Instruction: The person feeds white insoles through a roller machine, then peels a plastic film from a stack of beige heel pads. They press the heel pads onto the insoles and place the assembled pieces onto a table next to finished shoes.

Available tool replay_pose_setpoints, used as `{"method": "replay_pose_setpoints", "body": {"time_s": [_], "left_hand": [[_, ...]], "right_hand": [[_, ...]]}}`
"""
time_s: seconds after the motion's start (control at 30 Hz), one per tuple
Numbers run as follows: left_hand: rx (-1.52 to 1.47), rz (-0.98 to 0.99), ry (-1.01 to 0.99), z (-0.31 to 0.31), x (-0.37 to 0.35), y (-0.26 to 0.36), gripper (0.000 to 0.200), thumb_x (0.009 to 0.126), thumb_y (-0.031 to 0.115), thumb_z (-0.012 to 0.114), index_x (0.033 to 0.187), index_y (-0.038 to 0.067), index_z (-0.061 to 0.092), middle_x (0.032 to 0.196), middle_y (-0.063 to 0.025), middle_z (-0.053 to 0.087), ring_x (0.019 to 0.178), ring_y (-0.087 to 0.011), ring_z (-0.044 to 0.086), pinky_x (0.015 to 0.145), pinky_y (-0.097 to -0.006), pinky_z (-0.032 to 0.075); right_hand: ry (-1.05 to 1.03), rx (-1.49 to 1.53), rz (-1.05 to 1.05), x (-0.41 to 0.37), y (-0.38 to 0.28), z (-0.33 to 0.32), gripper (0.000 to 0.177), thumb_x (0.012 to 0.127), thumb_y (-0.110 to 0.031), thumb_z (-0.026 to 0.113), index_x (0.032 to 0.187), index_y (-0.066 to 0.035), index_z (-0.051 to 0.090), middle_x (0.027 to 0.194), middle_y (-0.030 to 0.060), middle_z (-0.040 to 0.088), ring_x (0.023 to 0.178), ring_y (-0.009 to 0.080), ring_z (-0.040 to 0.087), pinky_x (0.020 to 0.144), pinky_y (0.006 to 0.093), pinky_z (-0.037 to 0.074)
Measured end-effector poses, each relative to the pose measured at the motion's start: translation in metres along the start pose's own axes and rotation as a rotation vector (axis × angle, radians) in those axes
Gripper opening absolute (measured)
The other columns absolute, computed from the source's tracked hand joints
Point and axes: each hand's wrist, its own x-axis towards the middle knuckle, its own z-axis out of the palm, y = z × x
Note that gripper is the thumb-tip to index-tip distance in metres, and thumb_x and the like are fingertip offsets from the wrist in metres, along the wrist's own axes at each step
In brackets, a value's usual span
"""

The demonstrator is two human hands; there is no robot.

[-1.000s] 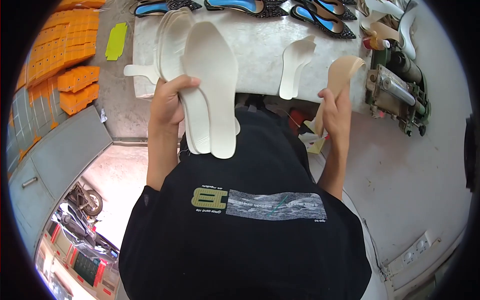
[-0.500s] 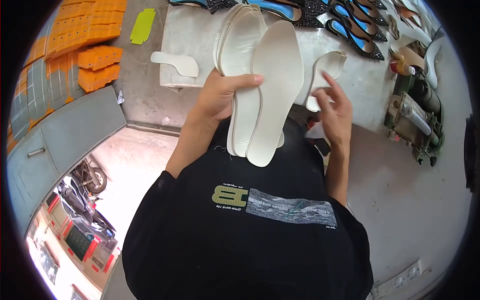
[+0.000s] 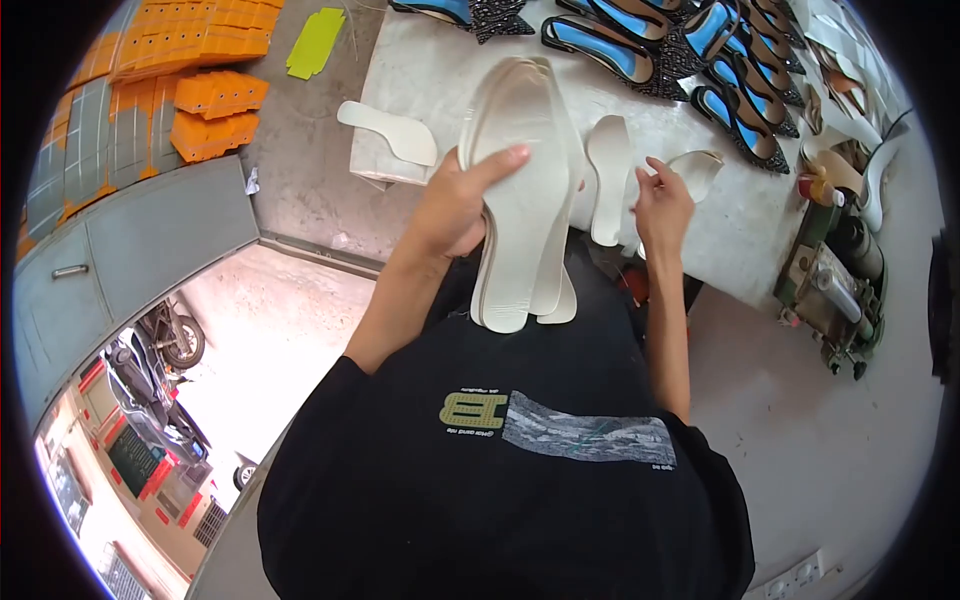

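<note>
In my left hand is a stack of white insoles, upright in front of my chest. My thumb presses on the face of the front one, and the edges of others show behind it. My right hand hovers at the front edge of the table, its fingers bent and slightly apart, with nothing visible in them. Just left of it lies a single white insole. Another pale, curved insole piece lies partly behind my right fingers.
A further white insole lies at the left corner of the white table. Black sandals with blue insoles line the back. At right stands a green machine. Orange boxes are stacked at left beside a grey door.
The insole that leaned loosely at the front of the stack is gone from there, and one now lies on the table by my right hand. The view has shifted slightly.
</note>
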Motion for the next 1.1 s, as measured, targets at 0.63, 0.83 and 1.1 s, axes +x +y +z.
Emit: {"method": "replay_pose_setpoints", "body": {"time_s": [0.63, 0.83, 1.1], "left_hand": [[0.774, 0.603, -0.118, 0.067, -0.028, 0.015, 0.062, 0.085, -0.008, 0.046, 0.144, 0.011, 0.039, 0.124, -0.0120, 0.060, 0.104, -0.0206, 0.059, 0.089, -0.0269, 0.044], [0.873, 0.686, -0.138, 0.067, -0.028, 0.010, 0.063, 0.084, -0.010, 0.047, 0.144, 0.010, 0.040, 0.122, -0.0107, 0.061, 0.099, -0.0186, 0.059, 0.085, -0.0259, 0.045], [0.901, 0.559, -0.154, 0.067, -0.035, 0.011, 0.057, 0.084, -0.006, 0.049, 0.139, 0.008, 0.045, 0.117, -0.0101, 0.063, 0.094, -0.0169, 0.059, 0.081, -0.0257, 0.045]], "right_hand": [[-0.381, 1.318, 0.257, -0.022, -0.192, -0.099, 0.018, 0.090, -0.008, 0.064, 0.103, 0.005, 0.068, 0.083, 0.0115, 0.068, 0.049, 0.0064, 0.049, 0.045, 0.0150, 0.040], [-0.348, 1.269, 0.238, -0.020, -0.191, -0.100, 0.021, 0.092, -0.006, 0.059, 0.106, 0.008, 0.064, 0.084, 0.0148, 0.067, 0.043, 0.0043, 0.043, 0.038, 0.0122, 0.031], [-0.391, 1.241, 0.197, -0.019, -0.187, -0.106, 0.013, 0.089, -0.006, 0.062, 0.097, 0.004, 0.066, 0.080, 0.0093, 0.065, 0.049, 0.0078, 0.049, 0.046, 0.0175, 0.041]]}}
